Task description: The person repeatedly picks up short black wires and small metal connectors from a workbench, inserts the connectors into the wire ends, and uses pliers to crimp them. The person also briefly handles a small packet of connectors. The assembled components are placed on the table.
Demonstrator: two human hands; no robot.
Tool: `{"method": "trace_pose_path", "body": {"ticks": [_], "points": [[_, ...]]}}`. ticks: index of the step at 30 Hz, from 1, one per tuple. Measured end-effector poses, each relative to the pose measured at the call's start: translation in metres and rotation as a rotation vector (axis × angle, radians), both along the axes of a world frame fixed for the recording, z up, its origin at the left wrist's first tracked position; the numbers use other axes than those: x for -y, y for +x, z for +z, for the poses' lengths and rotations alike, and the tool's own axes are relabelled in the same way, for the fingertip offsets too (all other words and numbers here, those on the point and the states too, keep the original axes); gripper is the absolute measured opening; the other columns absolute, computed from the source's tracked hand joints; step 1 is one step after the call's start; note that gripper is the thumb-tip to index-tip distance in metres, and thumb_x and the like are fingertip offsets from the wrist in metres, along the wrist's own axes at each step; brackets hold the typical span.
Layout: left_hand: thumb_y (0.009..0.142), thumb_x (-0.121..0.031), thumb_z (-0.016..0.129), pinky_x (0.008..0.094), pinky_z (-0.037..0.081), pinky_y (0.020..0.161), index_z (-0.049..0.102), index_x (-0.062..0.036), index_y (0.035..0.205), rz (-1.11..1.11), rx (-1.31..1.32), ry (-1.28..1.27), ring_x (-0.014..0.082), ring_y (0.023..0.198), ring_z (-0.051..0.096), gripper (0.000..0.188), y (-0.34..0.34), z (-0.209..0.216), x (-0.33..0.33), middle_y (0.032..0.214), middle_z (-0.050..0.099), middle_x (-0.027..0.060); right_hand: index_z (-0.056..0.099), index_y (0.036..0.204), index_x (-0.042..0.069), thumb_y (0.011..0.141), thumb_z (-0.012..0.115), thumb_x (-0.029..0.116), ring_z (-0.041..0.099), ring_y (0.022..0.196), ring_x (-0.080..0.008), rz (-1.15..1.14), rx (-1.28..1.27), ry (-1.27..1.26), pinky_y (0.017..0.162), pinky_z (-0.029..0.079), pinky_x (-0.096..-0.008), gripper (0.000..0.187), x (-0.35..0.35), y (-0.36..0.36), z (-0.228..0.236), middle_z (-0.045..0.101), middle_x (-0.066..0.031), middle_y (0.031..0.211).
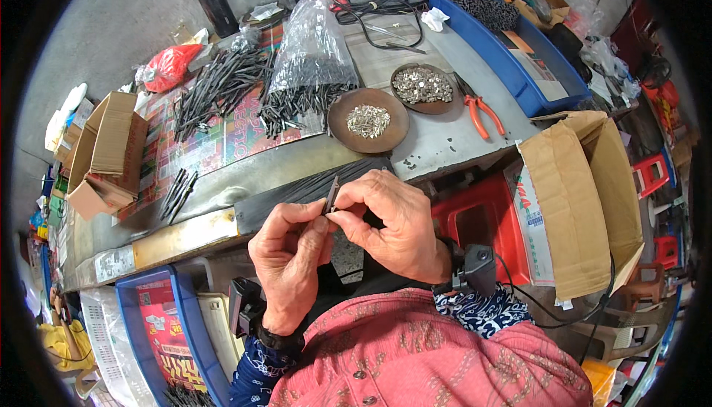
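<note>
My left hand pinches a thin dark strip between thumb and forefinger, its narrow end pointing up and away from me. Close against it, the thumb and forefinger of my right hand are pressed together at the strip's side; whatever they grip is too small to make out. Beyond my hands, a round brown bowl holds small silvery metal pieces. Behind it, a second brown dish carries flatter metal bits. Pliers with orange handles lie to its right.
Black strips are heaped at the far left, beside a clear plastic bag of similar pieces. Several strips lie nearer. Cardboard boxes flank the left; an open carton stands right. A blue tray sits far right.
</note>
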State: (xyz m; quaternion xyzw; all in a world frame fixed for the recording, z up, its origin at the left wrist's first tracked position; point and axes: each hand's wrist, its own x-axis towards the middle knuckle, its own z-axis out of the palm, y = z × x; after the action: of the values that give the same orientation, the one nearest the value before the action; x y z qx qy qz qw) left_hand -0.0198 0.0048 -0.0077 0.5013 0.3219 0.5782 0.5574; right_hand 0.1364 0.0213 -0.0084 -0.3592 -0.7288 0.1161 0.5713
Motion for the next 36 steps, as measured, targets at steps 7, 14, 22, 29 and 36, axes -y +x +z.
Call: {"method": "trace_pose_path", "body": {"ticks": [7,14,22,29,36], "points": [[0.093,0.004,0.057,0.0191,0.035,0.049,0.061,0.0031,0.103,0.007,0.046,-0.002,0.0037,0.057,0.046,0.011,0.000,-0.003,0.001,0.076,0.061,0.0020,0.059,0.088,0.004,0.077,0.074,0.004,0.056,0.062,-0.0234,-0.089,0.082,0.142,0.056,0.044,-0.0330,0.019,0.000,-0.007,-0.006,0.060,-0.0068,0.076],[0.094,0.003,0.056,0.0194,0.030,0.046,0.060,0.0003,0.100,0.016,0.034,-0.004,0.0041,0.053,0.042,0.008,0.003,-0.003,0.002,0.074,0.056,-0.0002,0.054,0.087,0.003,0.081,0.069,0.008,0.053,0.065,-0.0257,-0.124,0.158,0.230,0.059,0.041,-0.0360,0.018,-0.005,-0.011,-0.013,0.053,-0.0079,0.076],[0.093,0.002,0.058,0.0202,0.035,0.049,0.061,0.0029,0.102,0.001,0.149,-0.046,0.0048,0.057,0.047,0.010,0.006,-0.004,0.003,0.076,0.059,0.0008,0.055,0.077,0.004,0.083,0.069,0.011,0.051,0.057,-0.0267,-0.136,0.162,0.193,0.055,0.041,-0.0374,0.017,-0.011,-0.014,-0.015,0.050,-0.0064,0.065],[0.093,0.001,0.059,0.0201,0.037,0.050,0.062,0.0031,0.105,-0.014,0.160,-0.061,0.0054,0.057,0.048,0.012,-0.002,-0.005,0.004,0.082,0.065,0.0054,0.049,0.121,0.003,0.086,0.072,0.026,0.055,0.057,-0.0208,0.087,-0.145,-0.340,0.054,0.046,-0.0307,0.048,0.008,-0.007,0.001,0.054,-0.0071,0.068],[0.093,0.003,0.058,0.0202,0.038,0.050,0.062,0.0045,0.104,0.027,0.089,-0.093,0.0055,0.058,0.049,0.012,-0.003,-0.002,0.008,0.081,0.062,0.0039,0.044,0.130,0.003,0.088,0.071,0.033,0.054,0.059,-0.0170,0.065,-0.237,-0.381,0.056,0.046,-0.0307,0.058,-0.005,-0.006,0.011,0.055,-0.0069,0.072]]}}
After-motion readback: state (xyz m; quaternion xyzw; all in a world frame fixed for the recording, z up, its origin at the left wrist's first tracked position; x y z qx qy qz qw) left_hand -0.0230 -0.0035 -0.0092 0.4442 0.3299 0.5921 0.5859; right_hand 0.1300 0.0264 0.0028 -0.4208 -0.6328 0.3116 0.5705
